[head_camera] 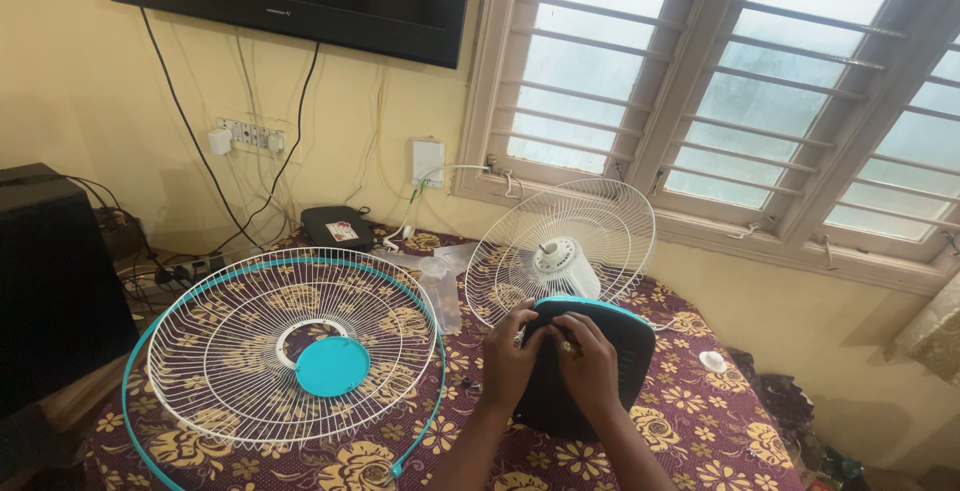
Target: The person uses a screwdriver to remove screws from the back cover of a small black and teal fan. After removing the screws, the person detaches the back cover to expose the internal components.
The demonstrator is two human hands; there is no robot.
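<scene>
Now we have both hands on the dark fan motor housing (pixel 600 371) mid-counter: left hand (pixel 510 356) and right hand (pixel 588 361) fingers curled, gripping its top edge. Rear grille (pixel 560 251) stands just behind; front grille (pixel 290 346) lies left, apart. Counter (pixel 700 421) has open room at right.

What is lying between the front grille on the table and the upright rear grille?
In the head view, clear plastic bags lie between the front grille and the rear grille.

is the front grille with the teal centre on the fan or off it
Off. The front grille lies flat on the table, apart from the fan body that both hands hold.
</scene>
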